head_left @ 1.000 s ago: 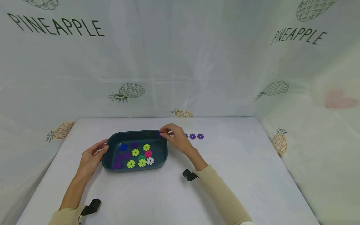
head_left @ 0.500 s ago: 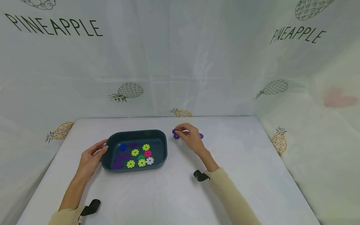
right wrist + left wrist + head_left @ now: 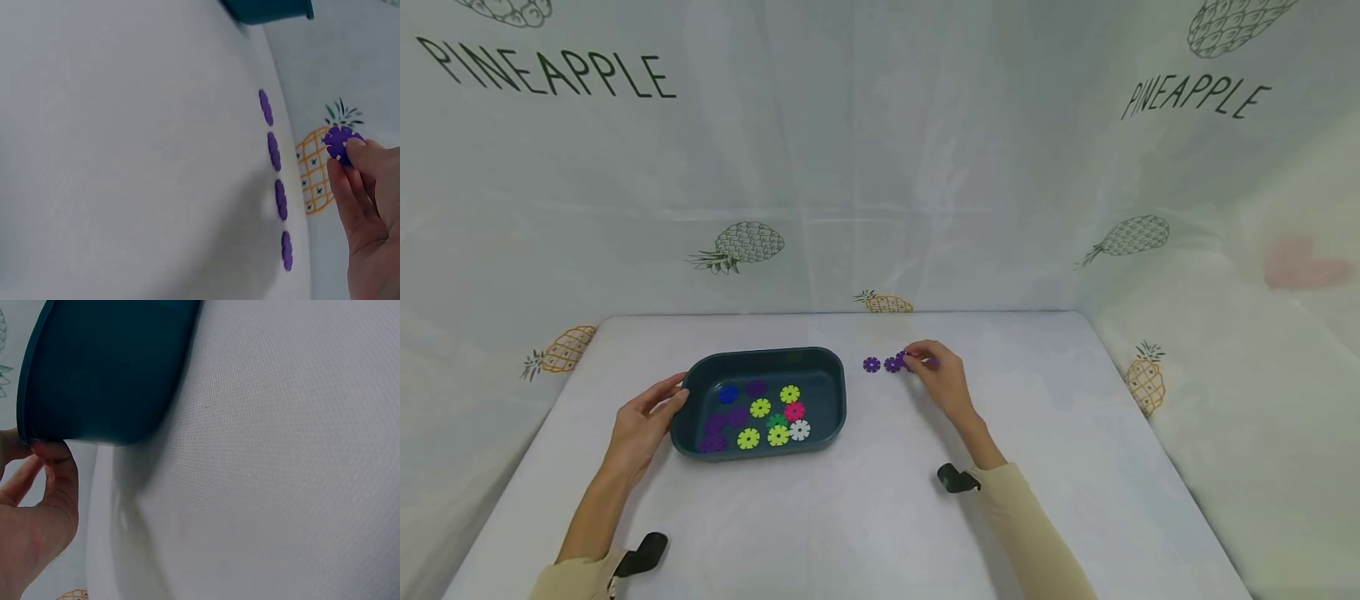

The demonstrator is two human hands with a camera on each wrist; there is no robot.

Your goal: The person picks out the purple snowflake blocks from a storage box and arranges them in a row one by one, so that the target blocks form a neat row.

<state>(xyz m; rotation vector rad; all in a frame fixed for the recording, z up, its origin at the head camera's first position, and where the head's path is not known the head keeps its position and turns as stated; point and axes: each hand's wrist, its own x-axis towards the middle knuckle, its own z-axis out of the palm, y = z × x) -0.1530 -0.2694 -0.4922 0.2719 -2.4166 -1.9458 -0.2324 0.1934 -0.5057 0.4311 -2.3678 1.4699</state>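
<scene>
A dark teal tray [image 3: 833, 392] lies left of centre on the white table. My left hand [image 3: 643, 423] holds its left end, thumb and fingers on the rim, as the left wrist view also shows. Between the thumb and fingers of my right hand [image 3: 375, 200] is a purple notched snowflake disc [image 3: 338, 145], pinched above the table. Beneath it runs a row of several flat purple discs [image 3: 281, 200]. In the head view, my right hand hides part of that row; a purple disc [image 3: 872, 365] at its left end shows whole.
Several more discs lie in the tray: purple, yellow discs [image 3: 748, 438], a blue disc [image 3: 728, 394], a red disc [image 3: 794, 411], a green one and a white disc [image 3: 800, 430]. Behind the table's back edge hangs a pineapple-print curtain [image 3: 880, 167].
My right hand has carried the purple disc from the tray's back right corner rightward, along the row of discs. My left hand and the tray have stayed in place.
</scene>
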